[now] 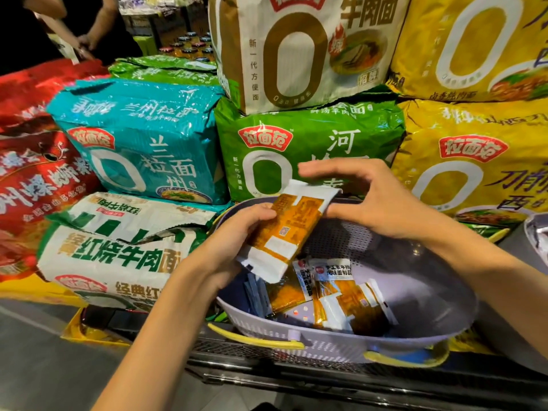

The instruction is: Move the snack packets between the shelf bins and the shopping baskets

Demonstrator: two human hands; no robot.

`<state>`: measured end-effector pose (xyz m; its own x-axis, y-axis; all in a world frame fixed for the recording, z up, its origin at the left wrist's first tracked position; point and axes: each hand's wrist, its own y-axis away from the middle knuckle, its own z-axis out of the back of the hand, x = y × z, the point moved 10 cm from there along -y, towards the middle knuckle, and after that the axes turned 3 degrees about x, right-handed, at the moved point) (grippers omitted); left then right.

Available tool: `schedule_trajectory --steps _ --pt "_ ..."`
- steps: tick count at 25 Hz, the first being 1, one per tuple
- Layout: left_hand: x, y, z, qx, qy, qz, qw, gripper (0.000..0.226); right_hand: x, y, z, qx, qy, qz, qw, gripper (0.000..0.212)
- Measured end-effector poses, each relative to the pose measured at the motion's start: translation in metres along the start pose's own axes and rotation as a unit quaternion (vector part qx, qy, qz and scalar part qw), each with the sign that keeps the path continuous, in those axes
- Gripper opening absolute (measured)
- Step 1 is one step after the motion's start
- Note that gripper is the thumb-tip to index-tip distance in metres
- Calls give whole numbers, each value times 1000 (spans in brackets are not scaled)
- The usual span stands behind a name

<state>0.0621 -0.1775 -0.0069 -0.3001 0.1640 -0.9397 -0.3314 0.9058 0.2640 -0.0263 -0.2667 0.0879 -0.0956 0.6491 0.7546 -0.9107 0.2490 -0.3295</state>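
An orange and white snack packet (289, 229) hangs tilted over a lavender perforated shopping basket (409, 295) with yellow handles. My left hand (237, 241) grips the packet's left side, thumb on top. My right hand (364, 197) is at the packet's upper right end, thumb touching its edge, fingers spread out above it. Several more orange packets (341, 295) lie in the bottom of the basket.
Big noodle multipacks crowd the display behind the basket: red (38, 173), teal (142, 140), green (296, 143), yellow (474, 161), white-green (118, 247). A black wire rack edge (296, 369) runs below. Another person's arms (74, 34) show at the far left. A grey container (536, 229) is at right.
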Motion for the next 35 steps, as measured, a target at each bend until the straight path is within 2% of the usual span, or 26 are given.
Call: schedule_trajectory --steps 3,5,7,9,11,12,13,16,18,19,21,23,24,25,28,30,32,34,35 --pt "1 4 -13 50 -22 10 998 26 4 -9 2 6 -31 7 999 20" --pt "-3 4 -11 40 -45 -6 998 31 -2 -14 6 13 -82 -26 996 11" --pt "-1 3 -8 35 -35 7 999 40 -12 -16 3 43 -93 -75 992 11" --pt "2 0 -10 69 -112 -3 991 44 -25 -16 -5 73 -72 -112 988 12" --pt "-1 0 -15 87 -162 -45 982 24 -34 -16 -11 83 -71 -132 985 11" --pt "-3 -1 -11 72 -148 -63 984 14 -40 -14 -9 82 -68 -145 984 15" --pt "-6 -2 -6 49 -118 -75 989 9 -50 -10 -5 76 -75 -170 980 20" --pt "-11 -6 12 -20 -59 -98 993 6 -81 5 -1 68 -122 -275 951 15" --pt "-13 -7 17 -45 -67 -101 992 11 -81 7 -6 102 51 -238 964 21" --pt "-14 -7 17 -49 -71 -102 991 13 -77 9 -17 142 156 -199 957 20" --pt "-15 -6 15 -51 -72 -103 991 20 -80 30 -60 294 266 -176 901 14" --pt "-15 -6 15 -53 -70 -100 991 23 -103 66 -95 445 346 -196 802 37" --pt "-14 -7 15 -51 -69 -100 991 22 -113 78 -105 489 384 -192 760 43" --pt "-14 -7 15 -47 -69 -99 992 19 -117 81 -111 498 405 -178 745 42" --pt "-15 -6 15 -53 -64 -96 992 22 -113 75 -116 487 406 -141 761 24" --pt "-14 -6 16 -63 -50 -89 993 24 -109 69 -105 466 379 -152 785 27" --pt "-13 -6 16 -66 -41 -82 994 24 -94 56 -79 396 313 -172 846 31" --pt "-13 -6 19 -75 -36 -82 993 24 -69 41 -39 274 175 -203 924 24" --pt "-13 -7 21 -79 -33 -84 993 23 -56 36 -15 201 91 -216 951 26"
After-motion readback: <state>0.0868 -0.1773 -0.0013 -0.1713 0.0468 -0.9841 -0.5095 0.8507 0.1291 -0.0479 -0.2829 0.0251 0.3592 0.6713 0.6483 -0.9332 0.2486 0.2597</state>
